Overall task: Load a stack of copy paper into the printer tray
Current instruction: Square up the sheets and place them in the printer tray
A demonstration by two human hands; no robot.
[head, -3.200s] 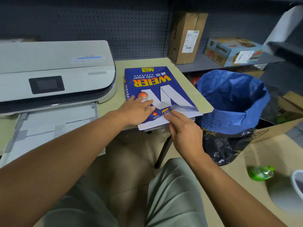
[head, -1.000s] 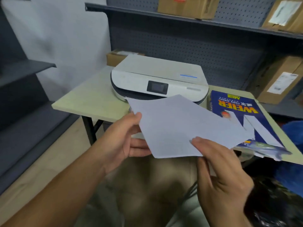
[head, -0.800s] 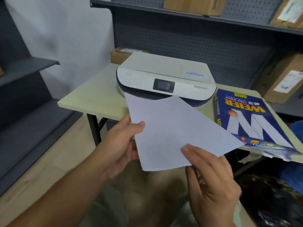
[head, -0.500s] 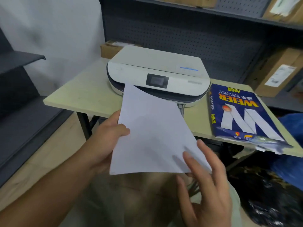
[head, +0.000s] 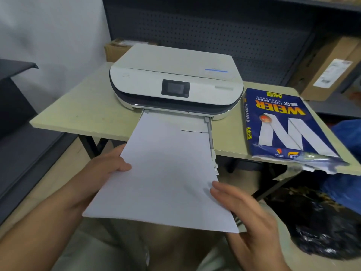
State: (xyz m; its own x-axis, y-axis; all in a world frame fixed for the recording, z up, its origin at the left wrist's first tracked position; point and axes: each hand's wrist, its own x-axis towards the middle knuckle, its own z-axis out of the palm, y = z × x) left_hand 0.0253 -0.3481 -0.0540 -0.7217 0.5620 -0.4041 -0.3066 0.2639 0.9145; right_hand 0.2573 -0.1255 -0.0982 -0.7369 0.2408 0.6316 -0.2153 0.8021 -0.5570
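I'm facing a pale beige table on black folding legs, pushed toward a dark grey pegboard wall. Plain white wall to my left, with dark grey shelving beside it. Metal shelf on my right holds a cardboard box; another box sits behind the table. Tan floor. Light is dim, even.

We seem to be in a stockroom or shop back room: dark metal shelving with a pegboard back panel holds labelled cardboard boxes, and a printer sits on a small counter.
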